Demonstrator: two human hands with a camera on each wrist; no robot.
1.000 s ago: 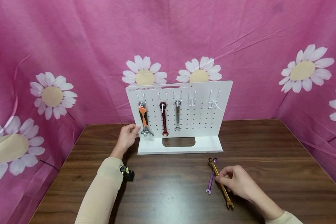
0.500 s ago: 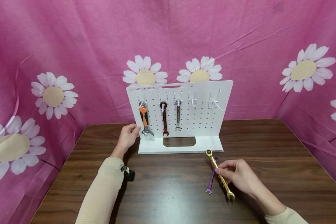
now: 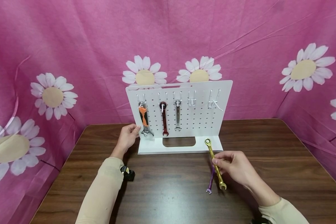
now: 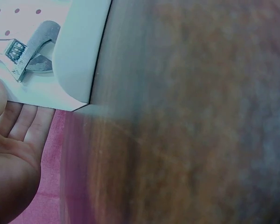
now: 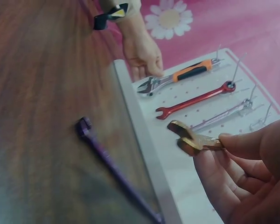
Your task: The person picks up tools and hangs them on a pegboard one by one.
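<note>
A gold combination wrench (image 3: 218, 174) is held by the right hand (image 3: 236, 168). It is pinched near its middle between the thumb and the fingers, so that grip is narrow. The wrench is held up above the brown wooden table (image 3: 168, 189), tilted, with its round end pointed at the white pegboard (image 3: 196, 121) and its open end pointed back toward the person. In the head view, the round end is seen in front of the board's flat base.

A purple wrench (image 3: 211, 182) is left lying on the table, and its top part is hidden by the gold wrench and the right hand.

The left side edge of the pegboard is gripped by the left hand (image 3: 126, 139). The thumb is put on the front, and the other fingers are tucked behind, so the board is pinched between them.

Three tools are hung in a row on the board: an orange and black adjustable wrench (image 3: 143, 115) nearest the left hand, then a red wrench (image 3: 164, 119), then a silver wrench (image 3: 178, 115). To their right, a bare fourth hook (image 3: 192, 102) and a bare fifth hook (image 3: 212, 104) are seen. Behind the table, a pink cloth (image 3: 168, 37) is covered with white daisies.
</note>
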